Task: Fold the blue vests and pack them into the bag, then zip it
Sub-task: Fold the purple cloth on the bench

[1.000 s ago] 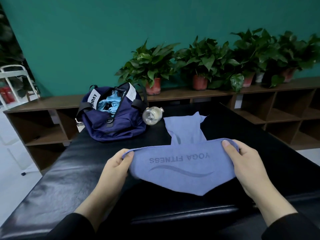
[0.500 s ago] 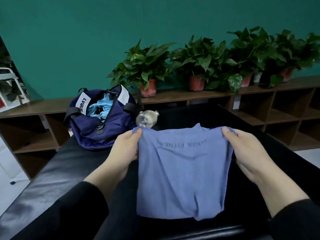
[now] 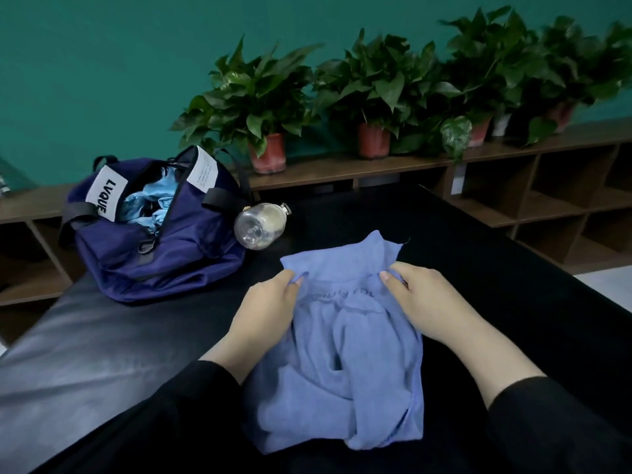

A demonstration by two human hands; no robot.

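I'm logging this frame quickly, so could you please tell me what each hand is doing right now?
Left hand: closed, pinching the blue vest near its upper left edge.
Right hand: closed, gripping the same vest's upper right.

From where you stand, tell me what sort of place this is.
Probably a yoga or fitness studio's changing or storage corner: a black padded bench, low wooden cubby shelves topped with potted plants, and a gym bag.
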